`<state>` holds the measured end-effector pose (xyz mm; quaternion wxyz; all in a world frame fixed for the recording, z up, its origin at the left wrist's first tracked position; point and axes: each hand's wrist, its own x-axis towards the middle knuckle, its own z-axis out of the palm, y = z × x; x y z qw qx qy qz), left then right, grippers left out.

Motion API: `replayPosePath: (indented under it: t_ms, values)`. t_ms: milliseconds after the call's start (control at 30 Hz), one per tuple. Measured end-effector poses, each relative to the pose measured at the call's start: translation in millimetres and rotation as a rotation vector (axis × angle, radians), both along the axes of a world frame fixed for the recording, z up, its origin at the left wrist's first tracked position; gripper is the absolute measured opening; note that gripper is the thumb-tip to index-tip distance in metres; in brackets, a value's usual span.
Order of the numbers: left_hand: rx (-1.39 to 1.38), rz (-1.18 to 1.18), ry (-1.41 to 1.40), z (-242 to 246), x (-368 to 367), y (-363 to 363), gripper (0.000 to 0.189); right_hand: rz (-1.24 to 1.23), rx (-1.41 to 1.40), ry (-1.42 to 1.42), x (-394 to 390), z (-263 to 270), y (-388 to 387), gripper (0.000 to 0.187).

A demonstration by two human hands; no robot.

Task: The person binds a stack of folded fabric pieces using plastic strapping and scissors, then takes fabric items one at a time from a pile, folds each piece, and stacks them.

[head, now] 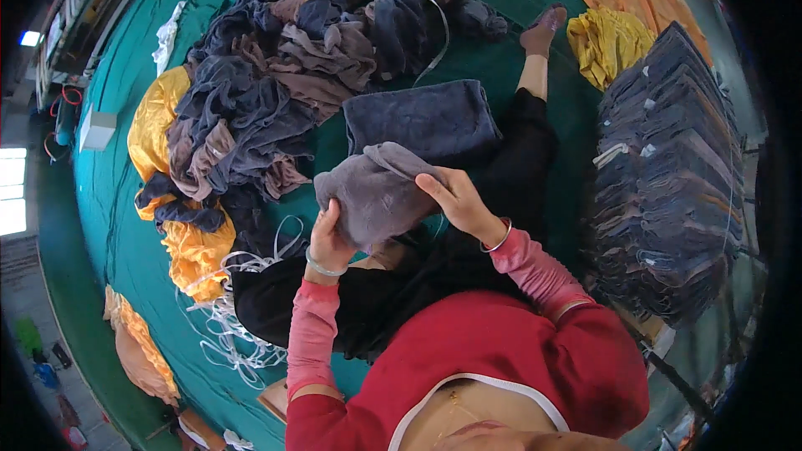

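Between both hands, above my lap, is a grey-brown towel-like cloth [382, 191], partly folded over at its top edge. My left hand [330, 239] grips its lower left side, thumb on the near face. At the upper right corner, my right hand [456, 199] pinches the cloth with the thumb on top. Just beyond it a dark blue-grey folded cloth [420, 119] lies flat on the green sheet [332, 138], next to my outstretched leg. The fingers behind the held cloth are hidden.
A large heap of crumpled dark and brown cloths [263, 94] lies ahead and left. Tall stacks of folded dark cloths [670, 181] stand at right, beside a yellow cloth bundle [608, 44]. Tangled white strapping [235, 332] and orange-yellow fabric [194, 250] lie at left.
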<state>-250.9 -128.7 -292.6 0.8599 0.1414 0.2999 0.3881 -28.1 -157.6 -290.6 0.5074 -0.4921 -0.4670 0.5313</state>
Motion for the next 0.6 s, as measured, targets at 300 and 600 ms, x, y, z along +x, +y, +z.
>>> replayPosePath:
  t_ms: [300,600]
  values:
    - [0.221,0.046,0.134,26,-24,-14,0.088,0.152,-0.169,0.346,44,61,-13,0.041]
    - [0.433,0.177,0.035,38,-80,-25,0.064,-0.576,0.036,0.116,98,64,-40,0.018]
